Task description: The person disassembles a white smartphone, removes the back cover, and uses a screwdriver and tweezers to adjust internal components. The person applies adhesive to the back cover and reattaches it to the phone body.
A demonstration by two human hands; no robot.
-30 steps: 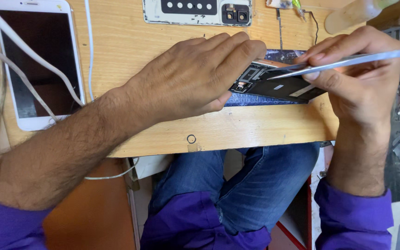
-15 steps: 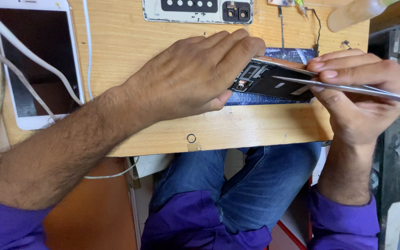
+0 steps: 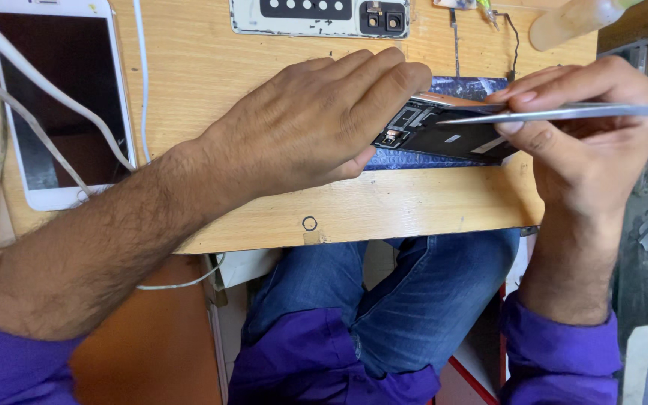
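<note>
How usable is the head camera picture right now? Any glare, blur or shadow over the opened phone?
Head view: even, soft light, no hard shadows; the opened dark phone body under the left hand is sharp. The thin metal tweezers in the right hand show a mild sheen. The white phone's dark screen reflects faintly; the right edge is darker and cluttered.
</note>
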